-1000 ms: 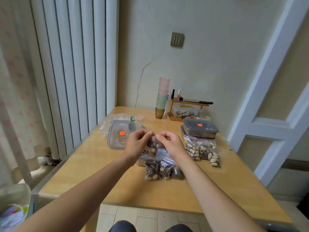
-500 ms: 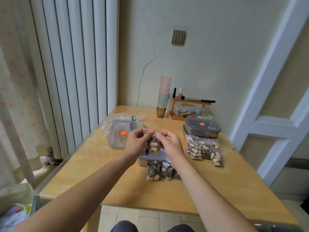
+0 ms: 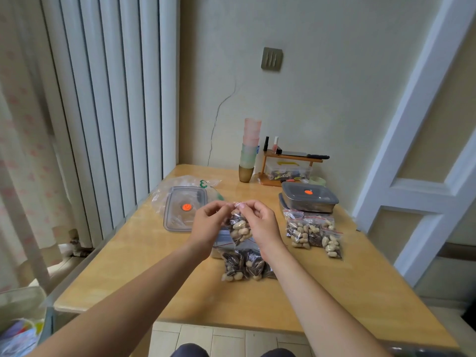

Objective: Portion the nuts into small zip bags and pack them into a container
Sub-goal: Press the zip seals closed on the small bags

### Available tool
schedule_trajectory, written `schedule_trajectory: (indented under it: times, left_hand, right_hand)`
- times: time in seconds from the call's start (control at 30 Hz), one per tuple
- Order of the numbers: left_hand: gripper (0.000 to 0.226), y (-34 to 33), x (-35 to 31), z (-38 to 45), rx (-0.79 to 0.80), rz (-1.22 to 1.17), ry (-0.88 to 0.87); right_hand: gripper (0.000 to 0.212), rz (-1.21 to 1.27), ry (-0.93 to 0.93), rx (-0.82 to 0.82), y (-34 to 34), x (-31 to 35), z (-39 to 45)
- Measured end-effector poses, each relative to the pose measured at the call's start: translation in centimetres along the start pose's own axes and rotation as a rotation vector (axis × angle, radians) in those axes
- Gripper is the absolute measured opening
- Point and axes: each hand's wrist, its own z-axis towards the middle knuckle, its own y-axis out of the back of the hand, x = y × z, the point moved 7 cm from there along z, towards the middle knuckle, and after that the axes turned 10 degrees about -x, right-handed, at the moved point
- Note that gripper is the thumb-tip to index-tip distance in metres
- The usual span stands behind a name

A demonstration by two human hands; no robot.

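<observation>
**A:** Where is the bag being worked on, and who has it?

**B:** A small zip bag [image 3: 240, 228] of pale nuts and dark seeds hangs in the air above the wooden counter [image 3: 128, 258]. Both hands pinch its top edge. The left hand [image 3: 210, 222] has curled fingers on the left end of the strip, and the right hand [image 3: 260, 222] has curled fingers on the right end. The fingertips almost meet in the middle.

**B:** The bag's long axis runs straight down from the hands, with the seal strip lying left to right between them.

**A:** Which hand is nearer the container?

**B:** An open container [image 3: 222, 243] sits on the counter directly under and just behind the hanging bag, largely hidden by it. Neither hand is clearly nearer. Its lid [image 3: 184, 208] lies to the left, just beyond the left hand.

**A:** Anything else close by?

**B:** Filled bags [image 3: 244, 265] lie just below the hands, towards the person. More filled bags [image 3: 313, 234] lie to the right, in front of a closed box [image 3: 309, 199].

**A:** What does the next move seem to need?

**B:** Probably pressing the seal shut along that left-to-right strip, then lowering the bag straight down.
</observation>
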Motion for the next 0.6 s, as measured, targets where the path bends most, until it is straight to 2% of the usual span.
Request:
schedule_trajectory:
  times: [0.2,0.33,0.43,0.6]
  left_hand:
    - [0.02,-1.0,-0.9,-0.6,0.122,0.072,-0.089]
    - [0.01,-0.3,-1.8,-0.2,-0.024,0.357,-0.289]
    - [0.015,-0.2,-2.2,0.0,-0.072,0.564,-0.421]
    - [0.016,-0.1,-1.2,0.1,-0.058,0.643,-0.361]
  right_hand:
    - [0.013,-0.108,0.044,-0.061,0.7,-0.3,0.2]
    - [0.011,-0.165,0.107,-0.064,1.0,-0.4,0.5]
    - [0.009,-0.205,0.143,-0.104,1.1,-0.6,0.7]
    - [0.009,-0.24,0.166,-0.157,1.3,-0.5,0.7]
